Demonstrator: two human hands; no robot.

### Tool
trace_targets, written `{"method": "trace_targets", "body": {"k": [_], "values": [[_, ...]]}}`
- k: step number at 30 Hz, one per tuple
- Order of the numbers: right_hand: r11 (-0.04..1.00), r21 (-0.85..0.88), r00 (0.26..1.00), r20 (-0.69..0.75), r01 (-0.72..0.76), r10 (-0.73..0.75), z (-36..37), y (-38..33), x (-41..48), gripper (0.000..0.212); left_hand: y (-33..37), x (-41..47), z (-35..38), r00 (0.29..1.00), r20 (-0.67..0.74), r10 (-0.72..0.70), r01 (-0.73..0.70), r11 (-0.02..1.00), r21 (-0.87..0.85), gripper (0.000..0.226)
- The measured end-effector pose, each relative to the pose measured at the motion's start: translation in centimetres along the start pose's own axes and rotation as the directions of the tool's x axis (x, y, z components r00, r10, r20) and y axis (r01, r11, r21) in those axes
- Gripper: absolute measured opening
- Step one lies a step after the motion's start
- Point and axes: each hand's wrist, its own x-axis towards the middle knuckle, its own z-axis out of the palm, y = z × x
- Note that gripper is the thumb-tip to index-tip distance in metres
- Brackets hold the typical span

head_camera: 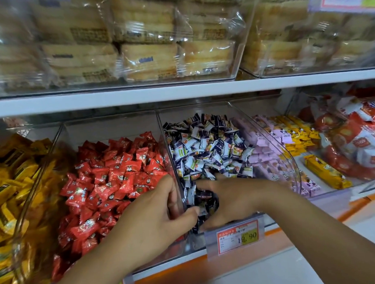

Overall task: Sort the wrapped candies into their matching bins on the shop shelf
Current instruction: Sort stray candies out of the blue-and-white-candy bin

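Clear plastic bins stand side by side on the lower shelf. One holds red wrapped candies (pixel 116 173); the bin to its right holds dark blue and white wrapped candies (pixel 208 145). My left hand (pixel 151 217) grips the clear divider wall (pixel 170 155) between these two bins, thumb on the blue side and fingers on the red side. My right hand (pixel 231 200) reaches into the front of the blue and white bin, fingers spread and dug among the candies. Whether it holds one is hidden.
Yellow wrapped sweets (pixel 12 183) fill the far left bin. Pink packets (pixel 267 157), yellow bars (pixel 327 171) and red-white packs (pixel 360 137) lie to the right. A price tag (pixel 238 237) hangs at the shelf's orange front edge. Wrapped cakes (pixel 149 46) fill the upper shelf.
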Motion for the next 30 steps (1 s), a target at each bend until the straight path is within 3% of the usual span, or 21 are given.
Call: {"method": "trace_targets", "body": {"k": [4, 9, 15, 19, 23, 26, 30], "values": [[0.988, 0.157, 1.0, -0.023, 0.016, -0.013, 0.3, 0.2, 0.6, 0.104, 0.1, 0.1, -0.1, 1.0, 0.012, -0.015, 0.015, 1.0, 0.006, 0.04], [0.99, 0.135, 1.0, -0.012, 0.025, -0.023, 1.0, 0.3, 1.1, 0.103, 0.0, 0.3, -0.2, 0.999, 0.034, -0.018, 0.017, 0.999, 0.036, 0.042], [0.953, 0.304, 1.0, -0.003, 0.012, -0.012, 0.5, 0.3, 1.2, 0.099, 0.1, 0.1, -0.1, 0.999, 0.039, -0.018, 0.017, 1.0, 0.002, 0.04], [0.967, 0.255, 0.999, 0.034, -0.001, -0.008, 0.5, 0.0, 1.4, 0.103, -0.1, 0.2, -0.1, 0.999, 0.041, -0.017, 0.016, 1.0, 0.011, 0.042], [0.964, 0.267, 1.0, -0.011, 0.008, -0.005, 1.1, 0.1, 1.8, 0.099, -0.1, 0.1, -0.2, 0.998, 0.055, -0.008, 0.008, 1.0, 0.009, 0.043], [0.929, 0.369, 1.0, -0.029, 0.019, -0.009, 1.3, 0.4, 1.8, 0.097, -0.1, -0.1, -0.4, 0.997, 0.069, -0.015, 0.015, 1.0, -0.008, 0.047], [0.797, 0.599, 0.969, -0.231, 0.074, 0.084, 0.5, 0.4, 1.3, 0.092, -0.3, -0.3, -0.4, 0.997, 0.069, -0.023, 0.025, 0.999, -0.026, 0.044]]}}
